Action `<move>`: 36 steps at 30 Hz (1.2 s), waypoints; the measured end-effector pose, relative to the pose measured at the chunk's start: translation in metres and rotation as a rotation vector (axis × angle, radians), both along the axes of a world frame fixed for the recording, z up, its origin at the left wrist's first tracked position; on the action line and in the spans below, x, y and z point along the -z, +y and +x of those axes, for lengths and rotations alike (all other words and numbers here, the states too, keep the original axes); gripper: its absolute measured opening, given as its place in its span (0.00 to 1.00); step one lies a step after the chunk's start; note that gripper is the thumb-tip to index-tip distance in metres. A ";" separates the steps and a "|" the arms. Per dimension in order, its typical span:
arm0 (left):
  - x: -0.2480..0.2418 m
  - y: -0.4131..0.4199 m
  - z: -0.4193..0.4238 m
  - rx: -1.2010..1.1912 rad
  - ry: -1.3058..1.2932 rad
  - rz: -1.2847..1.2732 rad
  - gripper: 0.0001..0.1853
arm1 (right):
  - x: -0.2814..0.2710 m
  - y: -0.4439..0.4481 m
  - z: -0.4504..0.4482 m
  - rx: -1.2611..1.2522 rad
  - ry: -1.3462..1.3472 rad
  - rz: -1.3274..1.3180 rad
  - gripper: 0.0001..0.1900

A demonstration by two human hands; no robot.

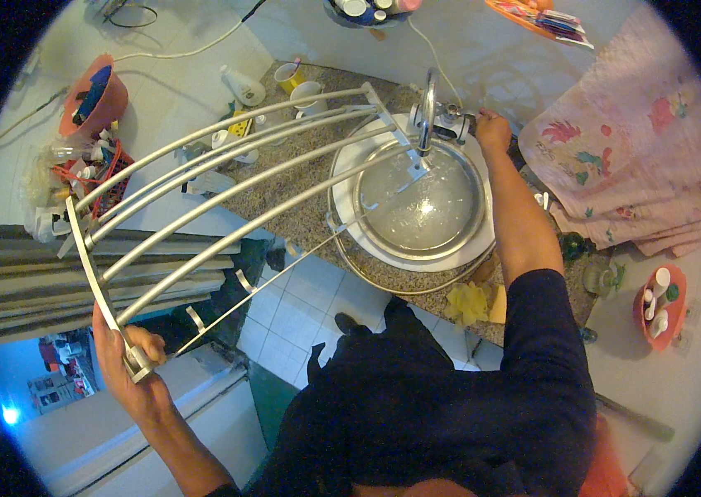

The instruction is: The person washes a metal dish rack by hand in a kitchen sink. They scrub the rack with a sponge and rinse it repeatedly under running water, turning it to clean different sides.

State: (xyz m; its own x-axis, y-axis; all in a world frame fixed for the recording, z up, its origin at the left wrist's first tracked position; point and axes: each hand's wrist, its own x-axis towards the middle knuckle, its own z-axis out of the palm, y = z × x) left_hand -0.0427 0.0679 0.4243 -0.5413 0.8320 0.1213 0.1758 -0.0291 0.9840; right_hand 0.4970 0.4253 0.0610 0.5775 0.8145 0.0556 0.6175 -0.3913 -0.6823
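My left hand (133, 360) grips one end bracket of a metal towel rack (232, 202) with several curved tubes and a thin rail with hooks. The rack slants across the counter, its far bracket over a round metal-rimmed basin (444, 230) of water under the chrome faucet (429, 105). Part of that bracket seems to be in the water. A white sink (345, 164) surrounds the basin. Over at the faucet's right end, my right hand (493, 132) has its fingers curled at the knob (470, 122); the fingertips are partly hidden.
Cups (308, 96) and bottles (242, 86) stand on the granite counter (288, 168) at the left. A yellow mesh sponge (470, 302) lies at the front edge. A pink patterned towel (624, 136) hangs at the right. Wall baskets (108, 93) hold toiletries; a cable (189, 53) runs above.
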 end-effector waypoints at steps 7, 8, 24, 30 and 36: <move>-0.001 -0.012 -0.008 -0.017 0.016 -0.002 0.34 | -0.002 0.000 0.001 0.005 0.014 -0.049 0.16; -0.002 -0.013 -0.009 -0.017 0.017 -0.004 0.34 | -0.003 -0.001 0.000 0.002 0.011 -0.046 0.16; 0.002 -0.017 -0.012 -0.032 0.019 0.024 0.32 | -0.009 -0.015 -0.007 -0.007 0.058 -0.026 0.16; 0.007 -0.015 -0.016 -0.014 0.011 0.015 0.33 | 0.002 -0.022 0.003 -0.092 0.018 0.009 0.17; 0.019 -0.021 -0.028 -0.017 0.003 0.029 0.32 | 0.025 -0.074 0.008 -0.089 0.081 0.067 0.20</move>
